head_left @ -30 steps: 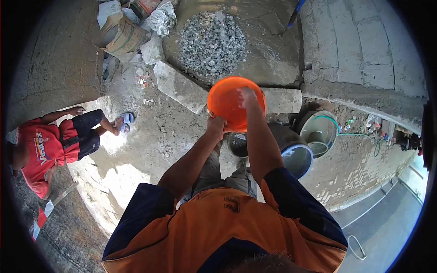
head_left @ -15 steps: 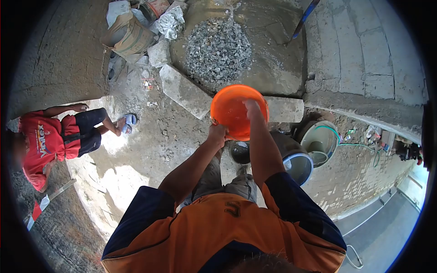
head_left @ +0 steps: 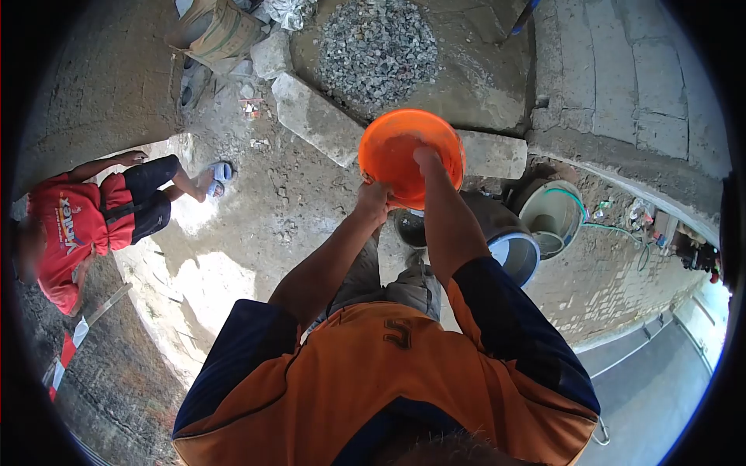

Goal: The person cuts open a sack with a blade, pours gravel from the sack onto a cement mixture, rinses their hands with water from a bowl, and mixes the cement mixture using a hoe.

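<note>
An orange basin (head_left: 388,155) is held up in front of me, tilted so that its inside shows. Its lower left rim is in the grip of my left hand (head_left: 376,198), whose fingers wrap round the edge. My right hand (head_left: 427,158) is inside the basin near its right side; its fingers are hidden, and I cannot make out what they hold, if anything. Beyond the basin lies a round heap of grey gravel (head_left: 378,54) on wet ground, with a concrete slab (head_left: 315,120) along its near left edge.
A seated person in a red shirt (head_left: 74,225) is at the left. Right of my legs stand a bucket with a blue rim (head_left: 516,256) and a large tub (head_left: 548,210) with a green hose (head_left: 614,227). A torn sack (head_left: 225,35) lies at the top left.
The view has shifted a little. The basin stays in my left hand, and my right hand has moved within it. The basin now appears slightly higher than half a second ago.
</note>
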Tool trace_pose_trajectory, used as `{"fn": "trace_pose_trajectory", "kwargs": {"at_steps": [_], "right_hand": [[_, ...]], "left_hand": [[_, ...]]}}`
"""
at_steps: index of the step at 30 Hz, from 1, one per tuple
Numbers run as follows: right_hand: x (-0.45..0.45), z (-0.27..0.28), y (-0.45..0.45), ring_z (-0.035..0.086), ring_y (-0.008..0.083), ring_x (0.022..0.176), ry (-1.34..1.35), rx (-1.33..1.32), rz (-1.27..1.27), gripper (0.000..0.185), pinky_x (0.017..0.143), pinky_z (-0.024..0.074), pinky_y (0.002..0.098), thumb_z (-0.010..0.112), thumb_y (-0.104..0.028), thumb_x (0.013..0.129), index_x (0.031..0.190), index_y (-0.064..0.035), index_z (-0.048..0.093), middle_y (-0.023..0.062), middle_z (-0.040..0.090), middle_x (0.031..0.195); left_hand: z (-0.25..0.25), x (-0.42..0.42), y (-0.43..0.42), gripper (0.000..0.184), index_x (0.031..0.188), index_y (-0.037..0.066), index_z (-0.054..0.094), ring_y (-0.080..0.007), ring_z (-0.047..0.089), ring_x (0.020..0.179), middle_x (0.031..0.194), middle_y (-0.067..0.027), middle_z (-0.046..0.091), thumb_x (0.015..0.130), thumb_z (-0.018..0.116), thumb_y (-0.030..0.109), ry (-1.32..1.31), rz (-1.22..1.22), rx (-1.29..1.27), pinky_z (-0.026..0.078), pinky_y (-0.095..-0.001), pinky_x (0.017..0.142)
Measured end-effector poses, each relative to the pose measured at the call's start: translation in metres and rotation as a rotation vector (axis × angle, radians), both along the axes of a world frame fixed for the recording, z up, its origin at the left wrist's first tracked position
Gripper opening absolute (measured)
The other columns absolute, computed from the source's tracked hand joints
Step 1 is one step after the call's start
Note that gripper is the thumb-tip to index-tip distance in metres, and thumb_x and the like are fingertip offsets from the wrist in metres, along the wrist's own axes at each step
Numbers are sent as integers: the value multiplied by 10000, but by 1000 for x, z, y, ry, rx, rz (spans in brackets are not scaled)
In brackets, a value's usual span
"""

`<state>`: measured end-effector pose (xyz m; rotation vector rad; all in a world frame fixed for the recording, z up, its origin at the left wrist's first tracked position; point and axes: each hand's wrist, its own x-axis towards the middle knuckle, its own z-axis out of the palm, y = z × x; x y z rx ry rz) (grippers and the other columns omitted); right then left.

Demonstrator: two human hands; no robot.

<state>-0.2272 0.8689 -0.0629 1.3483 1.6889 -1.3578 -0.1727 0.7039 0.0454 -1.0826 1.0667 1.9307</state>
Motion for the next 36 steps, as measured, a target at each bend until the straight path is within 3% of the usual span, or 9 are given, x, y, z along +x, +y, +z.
{"fn": "trace_pose_trajectory", "kwargs": {"at_steps": [4, 8, 12, 17, 23, 25, 28, 33, 36], "right_hand": [[-23, -6, -11, 624, 300, 918, 254, -854, -685, 256, 764, 508, 388, 599, -171, 871, 1103, -72, 647, 138, 644, 1108], [-46, 68, -31, 635, 322, 1005, 626, -884, -693, 258, 877, 517, 424, 569, -222, 919, 1134, -101, 645, 150, 660, 1090], [-19, 13, -27, 651, 327, 926, -41, -64, 11, 204, 805, 543, 418, 566, -156, 904, 1060, -41, 633, 156, 661, 1035], [3, -61, -9, 665, 325, 886, 63, -610, -473, 201, 820, 539, 414, 565, -161, 900, 1050, -41, 624, 143, 669, 995], [-59, 91, 43, 643, 303, 973, 640, -621, -762, 243, 878, 501, 424, 559, -116, 893, 1122, -44, 599, 144, 675, 1011], [-50, 64, 45, 630, 265, 984, 103, -350, -379, 235, 891, 472, 439, 544, -131, 906, 1114, -66, 633, 127, 666, 1083], [-13, -60, 37, 598, 228, 994, 359, 75, -286, 196, 814, 488, 390, 563, -171, 890, 1036, -124, 684, 124, 642, 1074], [-35, 26, 46, 614, 269, 1041, 739, -850, -933, 185, 848, 492, 405, 583, -161, 915, 1060, -48, 608, 143, 639, 1125], [-53, 108, 41, 616, 262, 1062, 822, -736, -941, 289, 891, 494, 398, 536, -181, 943, 1156, 8, 585, 154, 637, 1108]], "left_hand": [[-31, 7, -22, 240, 957, -31, 514, -251, 637, 667, 833, -118, 573, 727, 486, -94, -76, 88, -33, 595, -446, 679], [-56, 19, -32, 257, 936, 34, 486, -185, 584, 597, 761, -74, 525, 711, 495, -88, -94, 39, -98, 560, -409, 512], [-23, 4, -34, 263, 969, -35, 507, -244, 643, 758, 896, -123, 570, 714, 485, -96, 2, 1, -13, 583, -392, 687], [-4, 0, -23, 406, 1107, -52, 480, -258, 639, 788, 976, -134, 565, 704, 478, -103, 66, -7, -9, 578, -388, 655], [-20, -9, -9, 446, 1147, -63, 477, -312, 664, 875, 1014, -156, 584, 703, 481, -106, 34, -191, -93, 604, -466, 737], [-2, -15, 6, 459, 1170, -68, 474, -335, 671, 899, 1041, -169, 592, 713, 500, -90, 3, -71, -16, 601, -512, 775], [10, -22, 15, 439, 1164, -69, 478, -336, 675, 869, 1043, -174, 595, 725, 504, -82, 77, -73, 61, 609, -510, 745], [-2, -28, 7, 429, 1161, -79, 479, -346, 676, 856, 1047, -179, 595, 732, 494, -84, 33, -95, 12, 614, -503, 718], [-20, -12, -3, 411, 1136, -91, 475, -330, 677, 802, 1005, -162, 591, 726, 492, -87, -13, -122, -12, 616, -491, 714]]}}
